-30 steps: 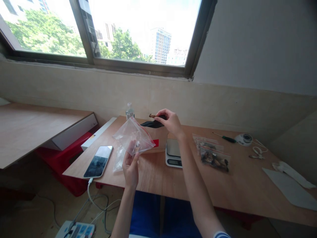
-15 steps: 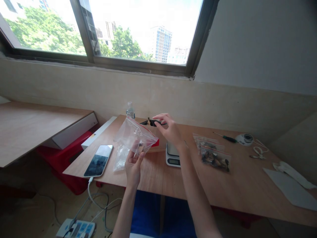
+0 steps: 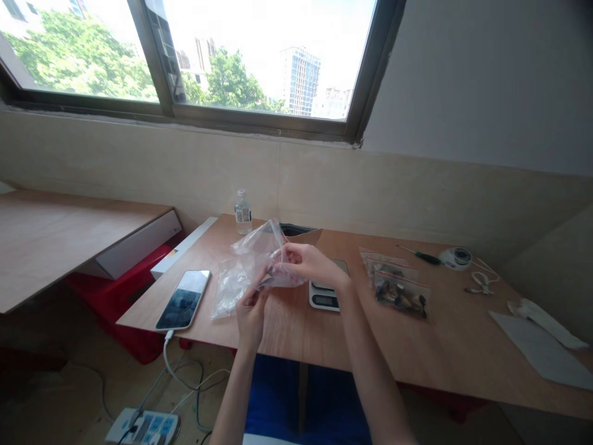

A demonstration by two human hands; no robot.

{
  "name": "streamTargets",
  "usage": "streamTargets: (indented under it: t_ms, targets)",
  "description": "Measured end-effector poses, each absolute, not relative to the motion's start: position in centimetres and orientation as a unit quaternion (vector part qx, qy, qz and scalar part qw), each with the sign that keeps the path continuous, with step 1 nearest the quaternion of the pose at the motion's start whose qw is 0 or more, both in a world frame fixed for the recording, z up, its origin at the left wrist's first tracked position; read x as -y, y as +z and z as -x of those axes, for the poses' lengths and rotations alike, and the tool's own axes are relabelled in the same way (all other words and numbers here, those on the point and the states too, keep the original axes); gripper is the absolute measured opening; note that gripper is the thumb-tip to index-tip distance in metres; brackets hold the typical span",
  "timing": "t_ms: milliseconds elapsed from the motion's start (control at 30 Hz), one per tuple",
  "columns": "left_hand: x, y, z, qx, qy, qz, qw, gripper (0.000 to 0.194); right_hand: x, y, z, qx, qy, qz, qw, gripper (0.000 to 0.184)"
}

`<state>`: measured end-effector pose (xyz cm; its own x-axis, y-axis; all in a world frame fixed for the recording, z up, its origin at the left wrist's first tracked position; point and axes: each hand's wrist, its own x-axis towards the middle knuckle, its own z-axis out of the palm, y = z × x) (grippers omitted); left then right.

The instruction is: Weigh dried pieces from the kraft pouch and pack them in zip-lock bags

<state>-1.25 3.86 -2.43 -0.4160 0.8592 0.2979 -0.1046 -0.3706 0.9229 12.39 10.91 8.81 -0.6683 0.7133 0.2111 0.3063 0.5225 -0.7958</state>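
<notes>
A clear zip-top plastic bag [image 3: 259, 256] with a red seal line hangs crumpled above the plywood table [image 3: 287, 334]. My left hand [image 3: 251, 312] pinches its lower edge, and my right hand [image 3: 308, 262] grips it from the right, fingers against its mouth. Whatever those fingers hold is hidden. Behind the bag lies a black pouch [image 3: 293, 230], mostly covered, with a cardboard flap [image 3: 308, 237] beside it. Just right of my right hand sits a digital kitchen scale [image 3: 324, 295].
A flat clear bag [image 3: 227, 293] and a smartphone [image 3: 183, 301] on a cable lie left of my hands. Two filled zip bags [image 3: 396, 287], a screwdriver [image 3: 426, 258], a tape roll [image 3: 456, 258], white paper [image 3: 540, 343] and a water bottle [image 3: 243, 213] stand around the table.
My right hand has come down from the black pouch to the bag. The bag has shifted right toward it. The small brown piece seen earlier no longer shows.
</notes>
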Motion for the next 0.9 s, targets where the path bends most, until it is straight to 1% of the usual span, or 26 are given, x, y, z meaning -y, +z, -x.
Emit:
streamTargets:
  t_ms: [67,133,200,300,433,600,700,800,900]
  targets:
    - [-4.0,-2.7,1.3,-0.453,0.715,-0.424,0.323,0.039,-10.4,9.0,-12.2,0.842,0.371,0.31,0.24,0.027]
    - [-4.1,-2.9,1.4,-0.458,0.716,-0.425,0.31,0.037,-10.0,9.2,-12.0,0.85,0.371,0.297,0.228,0.025]
    - [-4.0,-2.8,1.5,-0.467,0.711,-0.432,0.3,0.038,-9.6,9.3,-11.8,0.85,0.386,0.277,0.227,0.023]
    - [-3.9,-2.6,1.6,-0.479,0.699,-0.444,0.29,0.038,-9.3,9.3,-11.7,0.844,0.398,0.281,0.225,0.026]
    - [-3.7,-2.4,1.6,-0.483,0.688,-0.457,0.292,0.037,-9.2,9.2,-11.6,0.841,0.363,0.322,0.239,0.027]
    - [-3.4,-2.0,2.1,-0.518,0.674,-0.446,0.282,0.03,-9.8,9.0,-11.9,0.839,0.342,0.294,0.303,0.028]
    - [-3.2,-1.4,2.5,-0.524,0.686,-0.426,0.27,0.029,-10.1,9.7,-12.7,0.826,0.352,0.284,0.336,0.029]
    - [-3.1,-0.7,2.8,-0.524,0.705,-0.397,0.266,0.03,-10.6,10.8,-13.4,0.795,0.35,0.309,0.388,0.028]
    - [-3.1,-0.5,2.9,-0.519,0.717,-0.374,0.277,0.032,-11.8,11.5,-13.5,0.773,0.303,0.347,0.436,0.028]
